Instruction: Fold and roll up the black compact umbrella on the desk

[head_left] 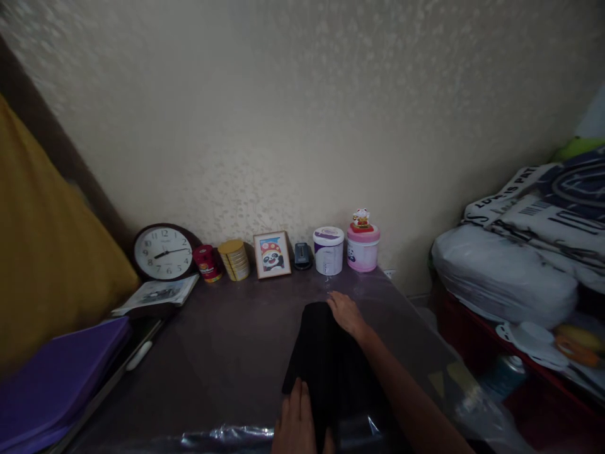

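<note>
A black folded cloth lies on the dark brown tabletop near the front edge, narrower at its far end. Its exact kind does not show. My left hand rests on its near left part, fingers stretched out and side by side, thumb apart. At the far right corner, my right hand touches the cloth with fingers laid along its edge; their undersides are hidden. The right forearm passes over the cloth's right side and covers part of it.
Along the wall stand a round clock, a red tin, a gold-lidded container, a panda picture frame, a white tub and a pink tub bearing a cat figurine. Purple folders lie left; wrapped bundles pile up right.
</note>
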